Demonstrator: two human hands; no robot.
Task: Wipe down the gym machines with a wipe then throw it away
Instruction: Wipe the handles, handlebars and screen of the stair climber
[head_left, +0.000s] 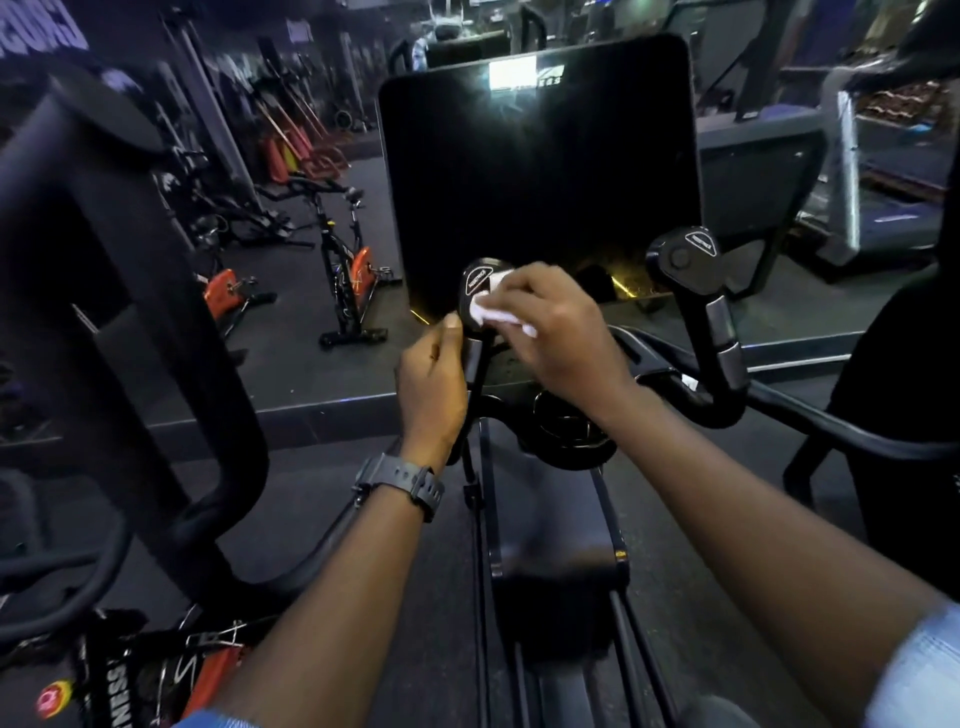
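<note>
A black gym machine stands before me with a large dark console screen (540, 171) and two upright handles. My right hand (556, 322) pinches a crumpled white wipe (493, 314) and presses it on the round end cap of the left handle (478, 283). Just below that cap, my left hand (431, 379), with a dark watch on its wrist, grips the stem of the same handle. The right handle (685, 254) stands untouched to the right, with a grey grip section lower down.
Orange and black spin bikes (348, 275) stand on the dark floor at the left. Another black machine frame (104, 291) looms close on my left. A treadmill (857, 208) stands at the far right, and the machine's base rails (550, 571) run below my arms.
</note>
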